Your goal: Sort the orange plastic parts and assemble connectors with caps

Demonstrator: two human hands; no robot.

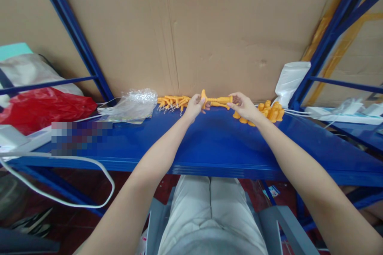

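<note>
A yellow corkscrew (220,100) lies level between my two hands, a little above the blue shelf (209,139). My left hand (196,107) is closed around its crossbar handle at the left end. At the right end, the fingers of my right hand (243,105) pinch the tip of its yellow body. Whether the body is one piece or two fitted together is hard to make out. Left of my left hand lies a pile of yellow corkscrew handles (172,101) with metal spirals. Several yellow hollow-looking sleeves (272,111) stand beside and partly behind my right hand.
Clear plastic bags (134,105) lie left of the pile. A cardboard sheet (224,32) closes off the back. A white pouch (291,81) leans at the right post. Red plastic (48,109) and a white cable (110,175) are at left; a power strip (344,115) is at right.
</note>
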